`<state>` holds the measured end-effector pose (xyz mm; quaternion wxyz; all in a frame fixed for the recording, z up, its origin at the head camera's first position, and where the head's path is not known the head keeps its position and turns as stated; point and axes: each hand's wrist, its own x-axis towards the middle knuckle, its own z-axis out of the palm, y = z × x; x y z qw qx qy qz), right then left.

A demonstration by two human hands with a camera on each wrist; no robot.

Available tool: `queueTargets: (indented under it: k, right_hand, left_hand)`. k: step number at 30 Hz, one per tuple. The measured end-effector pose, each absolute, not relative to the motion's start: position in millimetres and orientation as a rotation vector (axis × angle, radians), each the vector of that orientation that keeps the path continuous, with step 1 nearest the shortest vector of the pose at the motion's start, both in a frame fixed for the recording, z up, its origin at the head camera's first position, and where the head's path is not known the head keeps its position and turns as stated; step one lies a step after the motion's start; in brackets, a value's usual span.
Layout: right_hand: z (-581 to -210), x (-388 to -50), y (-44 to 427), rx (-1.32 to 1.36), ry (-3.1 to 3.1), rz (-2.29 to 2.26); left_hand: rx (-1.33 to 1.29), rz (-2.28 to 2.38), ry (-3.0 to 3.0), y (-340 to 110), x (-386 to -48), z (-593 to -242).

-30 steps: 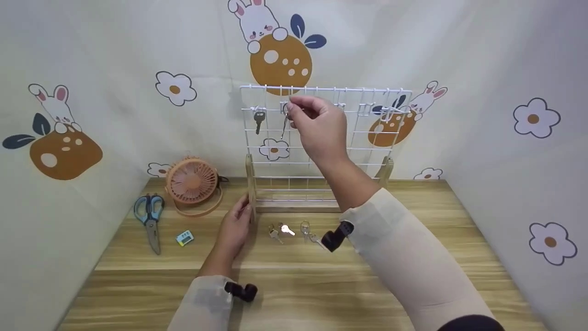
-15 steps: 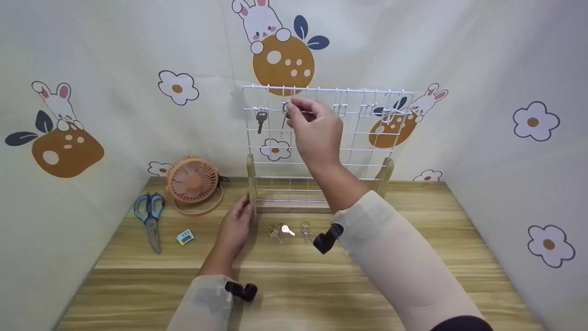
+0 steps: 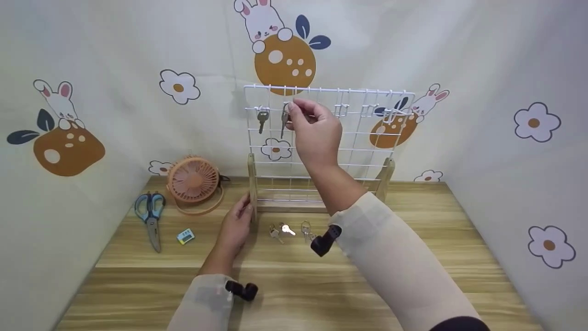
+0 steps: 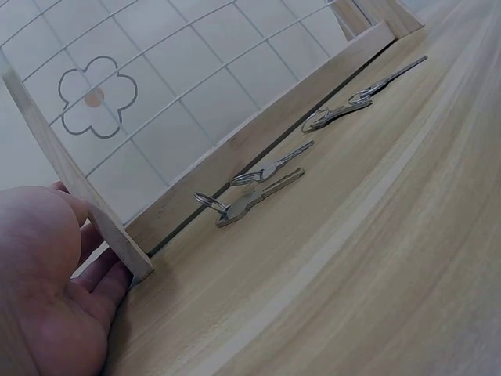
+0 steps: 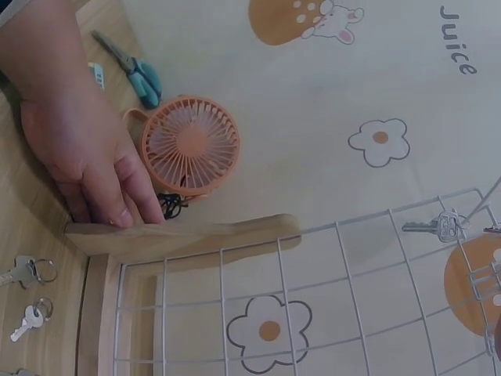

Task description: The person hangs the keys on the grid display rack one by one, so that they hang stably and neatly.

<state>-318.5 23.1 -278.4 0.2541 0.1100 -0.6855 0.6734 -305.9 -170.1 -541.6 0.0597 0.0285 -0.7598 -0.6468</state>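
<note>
My right hand (image 3: 319, 133) is raised to the upper part of a white wire grid rack (image 3: 328, 91), in the head view. Its thumb and forefinger pinch a key (image 3: 283, 128) by the top, close to a hook; the key points down. Whether its ring is on the hook cannot be seen. One hook to the left, another key (image 3: 262, 121) hangs. My left hand (image 3: 233, 230) rests against the outer side of the rack's left wooden foot (image 3: 252, 184), its fingers touching the wood in the left wrist view (image 4: 55, 290).
Several loose keys with rings lie before the rack, among them a shiny key (image 3: 287, 229) and a brass-toned key (image 4: 243, 207). Left of the rack are an orange fan (image 3: 194, 179), blue-handled scissors (image 3: 151, 220) and a small blue-white box (image 3: 185, 236). Further hooks (image 3: 369, 110) line the grid's right.
My right hand has shifted slightly at the hook, and the key in it has turned to hang straighter down. The left hand stays at the wooden foot.
</note>
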Motion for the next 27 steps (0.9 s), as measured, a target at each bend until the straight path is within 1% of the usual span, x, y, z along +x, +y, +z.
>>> queueTargets:
  k: [7, 16, 22, 27]
  right_hand:
    - [-279.5, -318.0, 21.5, 0.273, -1.843, 1.935]
    - [-288.7, -321.6, 27.3, 0.299, -1.877, 1.948]
    - [-309.6, -324.5, 35.0, 0.281, -1.858, 2.007]
    - [-339.5, -322.3, 49.2, 0.269, -1.825, 2.107]
  left_hand:
    - [0.093, -1.949, -2.304, -170.0, -306.0, -540.9]
    - [0.122, -1.948, -2.320, -169.8, -305.4, -540.2]
    - [0.134, -1.959, -2.322, -170.2, -305.1, -540.6]
    - [0.138, -1.956, -2.343, -170.4, -304.6, -540.3]
